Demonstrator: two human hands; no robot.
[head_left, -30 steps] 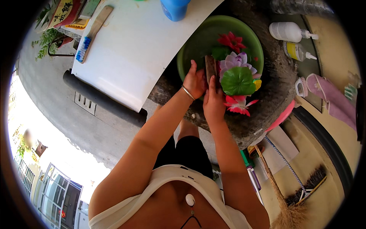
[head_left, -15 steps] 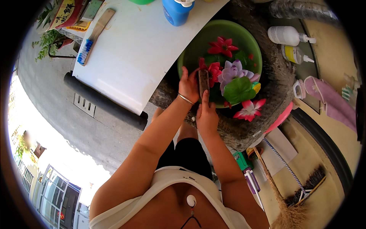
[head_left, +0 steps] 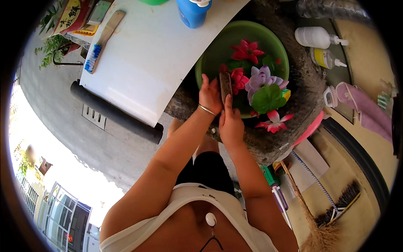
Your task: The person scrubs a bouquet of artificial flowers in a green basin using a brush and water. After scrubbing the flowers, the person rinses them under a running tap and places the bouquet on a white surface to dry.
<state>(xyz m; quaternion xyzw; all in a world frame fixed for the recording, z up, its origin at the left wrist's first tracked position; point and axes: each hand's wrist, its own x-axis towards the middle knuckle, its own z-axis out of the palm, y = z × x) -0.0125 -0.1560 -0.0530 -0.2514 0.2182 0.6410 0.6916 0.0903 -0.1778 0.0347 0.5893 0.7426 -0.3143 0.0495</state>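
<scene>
R hand (head_left: pixel 231 126) is closed round the near end of a brown wood block (head_left: pixel 226 86), index finger laid along its top. Block is over the L side of the green basin (head_left: pixel 210 56); underside hidden, so can't tell what's beneath. L hand (head_left: pixel 211 94) is just L of it, thumb raised & apart; other fingers run up to the block & are partly lost there, so can't tell if they grip anything. Red bit (head_left: pixel 223 67) at block's far end, too small to make out.

Small red flower (head_left: pixel 238 80) is right beside the block, partly hidden by it. Bigger red flower (head_left: pixel 247 51) farther back. Purple flower (head_left: pixel 260 77) partly covered by a green leaf (head_left: pixel 268 101); yellow bit (head_left: pixel 286 94) behind leaf is unclear. Pink-white flower (head_left: pixel 275 122) lies on rough stone (head_left: pixel 306 96) outside the rim. On the white table (head_left: pixel 138 63), blue bottle (head_left: pixel 193 12) is cut off at top, ditto green thing (head_left: pixel 153 1).
</scene>
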